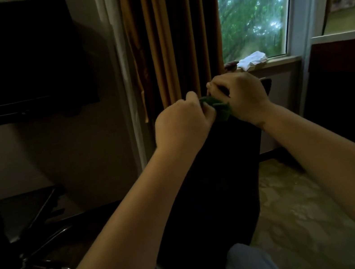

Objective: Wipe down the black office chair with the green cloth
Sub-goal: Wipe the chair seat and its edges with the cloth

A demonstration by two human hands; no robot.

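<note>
One black office chair [216, 186], backrest centre frame. Two bare arms extended forward, knuckles up: left hand [181, 121] and right hand [243, 96], fingers curled, each pinching the cloth. One green cloth [220, 107], bunched between both hands at the backrest's top edge.

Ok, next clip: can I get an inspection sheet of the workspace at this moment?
Surface: patterned carpet, dimly lit.
Job's things: green cloth bunched at the top of the black office chair back.
Clutter: crumpled white cloth on the windowsill.
Hands: left hand and right hand both grip the cloth.
Cables: nothing seen.
Surroundings: brown curtain, window, dark wall screen, second chair base at left.
</note>
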